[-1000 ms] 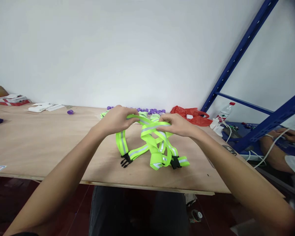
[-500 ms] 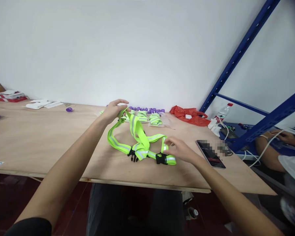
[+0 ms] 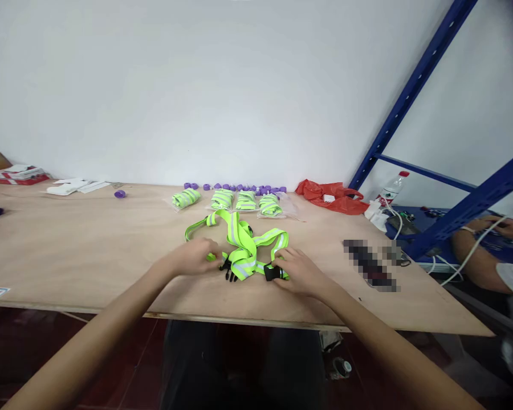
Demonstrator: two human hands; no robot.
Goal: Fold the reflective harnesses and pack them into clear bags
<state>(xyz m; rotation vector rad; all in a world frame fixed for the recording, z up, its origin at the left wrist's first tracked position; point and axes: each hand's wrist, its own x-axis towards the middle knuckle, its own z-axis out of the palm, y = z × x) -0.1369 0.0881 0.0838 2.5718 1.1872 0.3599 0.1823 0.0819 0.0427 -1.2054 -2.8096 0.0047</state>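
A neon-yellow reflective strap harness [image 3: 244, 250] with silver stripes lies loosely looped on the wooden table [image 3: 102, 250]. My left hand [image 3: 196, 256] is closed on the strap at the harness's left, beside the black pronged buckle half [image 3: 229, 270], whose prongs point towards me. At the other end, my right hand [image 3: 301, 273] grips the black socket half of the buckle [image 3: 272, 273] between thumb and fingers. The two buckle halves are apart. Part of the strap is hidden behind each hand.
Several bagged yellow strap bundles [image 3: 245, 200] line up behind the harness, with purple rolls [image 3: 263, 189] along the wall. Right of them lie a red plastic bag [image 3: 331, 196], a bottle [image 3: 393, 189] and a blurred-out phone [image 3: 370, 265]. Past the blue rack [image 3: 444, 225] are another person's arms [image 3: 481, 250].
My left hand has let the raised strap loop down and come nearer, to the pronged buckle half. My right hand has moved down and left onto the socket half.
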